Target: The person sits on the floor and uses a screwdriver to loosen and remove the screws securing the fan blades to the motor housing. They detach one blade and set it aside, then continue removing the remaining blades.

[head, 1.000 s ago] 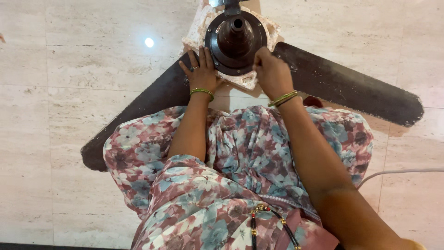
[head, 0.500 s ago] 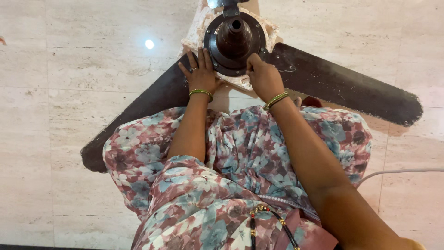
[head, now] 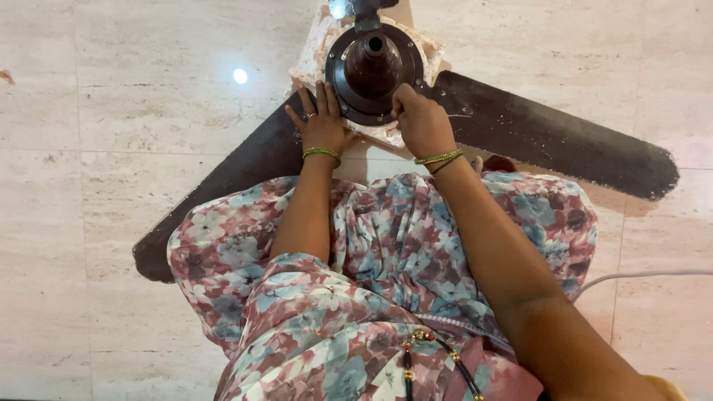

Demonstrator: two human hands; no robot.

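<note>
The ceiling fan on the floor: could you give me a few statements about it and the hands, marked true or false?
1. The ceiling fan lies on a pale tiled floor. True.
2. The left hand rests flat beside the round motor housing, on the root of a blade. True.
3. The right hand is lifted well clear of the fan. False: its fingers are at the housing's rim.
4. The blades are white. False: they are dark brown, and the right blade looks dusty.
5. A pale cloth lies under the housing. True.
6. Both wrists are bare. False: each wears bangles.
</note>
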